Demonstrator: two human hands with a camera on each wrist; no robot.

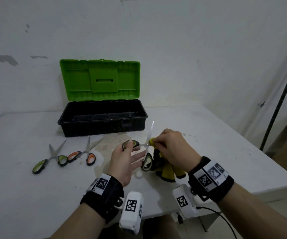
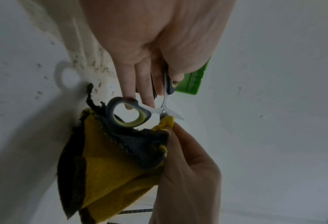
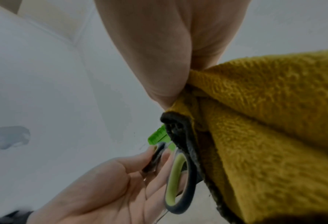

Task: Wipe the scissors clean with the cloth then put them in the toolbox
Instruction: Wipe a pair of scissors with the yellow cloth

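Observation:
A pair of scissors [image 1: 147, 145] with grey-and-green handles is held above the table, blades spread apart. My left hand [image 1: 130, 149] pinches one handle loop between thumb and fingers; the other loop [image 2: 128, 112] hangs free. My right hand [image 1: 158, 140] pinches a yellow cloth [image 1: 166, 169] with dark edging around one blade, just beside the pivot. The other blade points up and away. The rest of the cloth [image 2: 111, 166] hangs down from that hand. The toolbox [image 1: 104, 129] stands behind, black base, green lid upright and open.
Two more pairs of scissors lie on the white table to the left: a green-handled pair [image 1: 53, 157] and an orange-handled pair [image 1: 85, 152]. A stained patch [image 1: 104, 144] marks the table in front of the toolbox. The table's right edge [image 1: 268, 161] is close by.

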